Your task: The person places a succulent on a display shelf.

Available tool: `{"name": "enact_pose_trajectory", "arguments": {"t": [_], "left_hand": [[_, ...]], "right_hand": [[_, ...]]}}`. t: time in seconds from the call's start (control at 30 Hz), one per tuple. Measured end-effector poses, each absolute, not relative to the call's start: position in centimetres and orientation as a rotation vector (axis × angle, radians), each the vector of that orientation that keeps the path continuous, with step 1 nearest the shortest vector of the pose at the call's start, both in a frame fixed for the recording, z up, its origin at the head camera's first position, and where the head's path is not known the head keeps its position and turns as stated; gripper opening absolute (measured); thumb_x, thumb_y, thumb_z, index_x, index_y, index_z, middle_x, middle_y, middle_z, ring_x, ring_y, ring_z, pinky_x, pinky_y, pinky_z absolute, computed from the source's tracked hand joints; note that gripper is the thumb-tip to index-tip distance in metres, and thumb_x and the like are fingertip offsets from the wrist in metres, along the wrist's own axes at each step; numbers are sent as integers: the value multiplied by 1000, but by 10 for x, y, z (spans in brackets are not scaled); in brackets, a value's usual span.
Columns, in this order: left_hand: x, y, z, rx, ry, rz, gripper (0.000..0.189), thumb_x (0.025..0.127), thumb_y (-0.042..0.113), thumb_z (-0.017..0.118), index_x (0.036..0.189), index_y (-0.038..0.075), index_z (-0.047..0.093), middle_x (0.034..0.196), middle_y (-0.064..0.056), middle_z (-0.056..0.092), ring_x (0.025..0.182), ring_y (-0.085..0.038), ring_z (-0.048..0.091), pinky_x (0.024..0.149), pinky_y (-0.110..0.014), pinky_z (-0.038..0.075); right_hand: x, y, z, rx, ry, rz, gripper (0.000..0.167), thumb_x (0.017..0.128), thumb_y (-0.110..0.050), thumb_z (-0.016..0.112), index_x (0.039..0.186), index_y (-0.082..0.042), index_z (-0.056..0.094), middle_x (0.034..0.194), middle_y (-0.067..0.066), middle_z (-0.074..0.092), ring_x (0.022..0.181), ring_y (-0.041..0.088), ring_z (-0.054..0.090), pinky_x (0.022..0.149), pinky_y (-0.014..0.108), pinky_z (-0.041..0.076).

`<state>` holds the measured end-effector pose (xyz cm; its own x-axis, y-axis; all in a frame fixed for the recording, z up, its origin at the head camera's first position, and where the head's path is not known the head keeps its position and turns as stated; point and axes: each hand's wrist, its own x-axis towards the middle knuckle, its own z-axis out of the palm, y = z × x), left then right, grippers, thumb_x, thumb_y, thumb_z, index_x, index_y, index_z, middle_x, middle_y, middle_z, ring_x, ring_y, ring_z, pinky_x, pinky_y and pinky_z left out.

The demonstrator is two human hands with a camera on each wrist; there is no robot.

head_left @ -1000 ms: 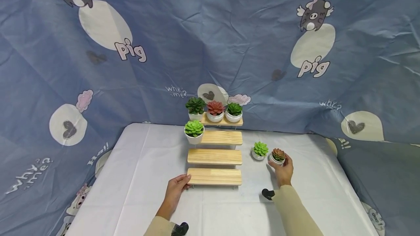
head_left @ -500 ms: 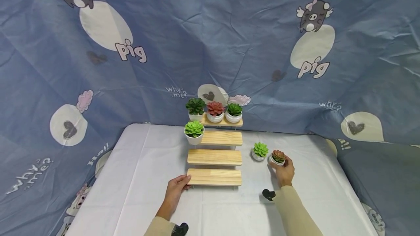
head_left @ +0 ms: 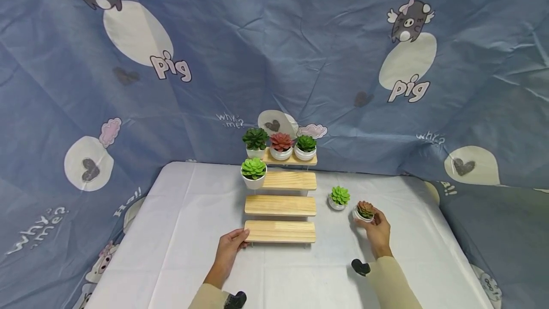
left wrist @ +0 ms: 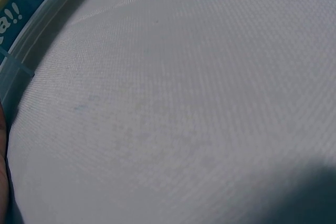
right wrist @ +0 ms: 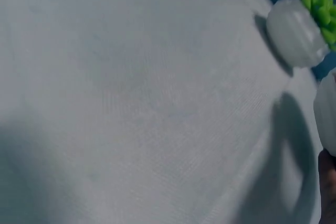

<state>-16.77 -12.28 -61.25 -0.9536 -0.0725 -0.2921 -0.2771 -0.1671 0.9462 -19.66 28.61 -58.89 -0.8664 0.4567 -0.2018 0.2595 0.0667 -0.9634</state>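
My left hand (head_left: 227, 252) grips the left end of the lowest step of a wooden tiered plant stand (head_left: 280, 205); only a sliver of that hand (left wrist: 3, 177) enters the left wrist view. In my right hand (head_left: 379, 235) is a small potted succulent with reddish-brown leaves (head_left: 365, 210), held by its white pot (right wrist: 328, 116). A shadow lies apart from this pot in the right wrist view, so it is off the table. Left of it on the cloth sits a bright green potted succulent (head_left: 340, 196).
Along the top step stand a dark green succulent (head_left: 255, 139), a red one (head_left: 281, 143) and a green one (head_left: 306, 145). A light green succulent (head_left: 254, 170) occupies the second step's left end. White cloth (head_left: 171, 232) covers the table; a blue printed curtain (head_left: 274, 51) hangs behind.
My right hand has drawn slightly toward me and to the right, carrying the reddish-brown succulent away from the green one. My left hand stays at the stand.
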Motion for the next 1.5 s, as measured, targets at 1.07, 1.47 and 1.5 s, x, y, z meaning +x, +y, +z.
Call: {"name": "enact_pose_trajectory", "arguments": {"t": [1.07,1.47,1.5], "left_hand": [[-169,-123,-615,-424,1963,2238,40,90,20,69,111,-14,61,81,-1,66,71,-9,59,65,-21,51],[-168,-122,-614,-442,1966,2226,41,91,20,69,112,-15,60,82,-2,66,72,-10,60,66,-21,51],[-168,-121,-614,-446,1967,2227,41,91,20,69,112,-15,60,82,-2,67,72,-10,60,66,-21,51]], "right_hand": [[-211,217,-506,-279,-2171,2069,73,77,12,71,141,0,39,137,17,43,119,21,45,87,10,43],[-219,189,-485,-132,-2114,2185,70,76,14,72,138,0,44,133,16,47,111,16,52,91,18,46],[-220,188,-483,-122,-2117,2190,70,75,14,72,138,0,44,133,16,47,111,16,52,91,18,46]]}}
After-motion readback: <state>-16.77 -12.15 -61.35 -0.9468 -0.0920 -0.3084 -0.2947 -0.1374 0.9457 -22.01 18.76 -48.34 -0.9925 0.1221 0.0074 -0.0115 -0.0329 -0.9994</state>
